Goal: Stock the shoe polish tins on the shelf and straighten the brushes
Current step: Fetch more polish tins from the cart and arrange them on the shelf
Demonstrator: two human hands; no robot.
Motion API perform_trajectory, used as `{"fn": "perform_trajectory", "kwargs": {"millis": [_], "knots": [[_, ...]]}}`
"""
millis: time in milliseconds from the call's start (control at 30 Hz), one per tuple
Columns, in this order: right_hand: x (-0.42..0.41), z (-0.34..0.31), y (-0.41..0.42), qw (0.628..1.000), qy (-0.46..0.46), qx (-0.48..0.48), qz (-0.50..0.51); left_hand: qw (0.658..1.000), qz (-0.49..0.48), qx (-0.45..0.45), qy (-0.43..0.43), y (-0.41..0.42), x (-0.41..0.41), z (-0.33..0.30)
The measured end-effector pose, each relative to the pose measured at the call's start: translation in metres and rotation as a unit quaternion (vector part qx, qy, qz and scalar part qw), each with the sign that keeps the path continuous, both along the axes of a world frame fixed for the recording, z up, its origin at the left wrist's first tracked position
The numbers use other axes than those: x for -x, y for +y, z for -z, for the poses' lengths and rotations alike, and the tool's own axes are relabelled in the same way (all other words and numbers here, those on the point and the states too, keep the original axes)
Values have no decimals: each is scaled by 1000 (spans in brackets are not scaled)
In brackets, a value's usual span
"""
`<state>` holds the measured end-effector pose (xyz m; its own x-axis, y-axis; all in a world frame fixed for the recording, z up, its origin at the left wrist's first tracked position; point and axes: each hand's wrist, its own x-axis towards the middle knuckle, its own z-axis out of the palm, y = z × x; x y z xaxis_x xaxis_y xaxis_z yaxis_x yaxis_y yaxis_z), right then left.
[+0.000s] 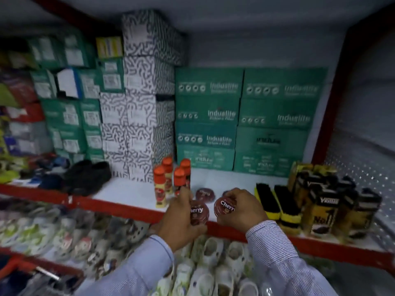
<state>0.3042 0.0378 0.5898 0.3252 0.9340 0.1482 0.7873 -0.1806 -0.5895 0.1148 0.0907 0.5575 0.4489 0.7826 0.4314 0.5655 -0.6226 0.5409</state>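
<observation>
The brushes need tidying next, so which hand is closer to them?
Probably the right hand. It sits just beside the brushes at the shelf's front edge, though it holds a polish tin. The left hand, holding another tin, is farther.

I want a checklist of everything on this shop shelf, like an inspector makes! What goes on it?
Surface: white shelf with a red front edge, partly bare.
Job's things: left tin and right tin, both in hand at the shelf's front; another tin lies behind them; two yellow-backed brushes lie side by side.
Clutter: orange-capped bottles, black-and-yellow boxes, black shoes.
Grippers: left hand grips the left tin; right hand grips the right tin.
Cables: nothing seen.
Surroundings: stacked green boxes and patterned boxes behind; pale clogs below.
</observation>
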Motion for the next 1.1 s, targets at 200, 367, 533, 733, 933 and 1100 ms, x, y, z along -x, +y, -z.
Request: {"fn": "perform_trajectory", "kwargs": {"millis": [200, 367, 533, 733, 933, 1100], "knots": [[-24, 16, 34, 999, -16, 31, 22, 995, -21, 34, 92, 46, -53, 2], [-30, 31, 47, 999, 6, 44, 28, 988, -11, 98, 115, 63, -67, 9], [-37, 45, 56, 996, 17, 83, 14, 984, -6, 116, 138, 74, -69, 17], [-53, 44, 78, 995, 22, 92, 37, 990, -27, 56, 128, 101, -78, 9], [-60, 43, 108, 998, 15, -2, 64, 976, -103, 16, 189, 123, -97, 13], [-61, 55, 122, 996, -4, -24, 81, 970, -117, 51, 206, 137, -107, 22]]}}
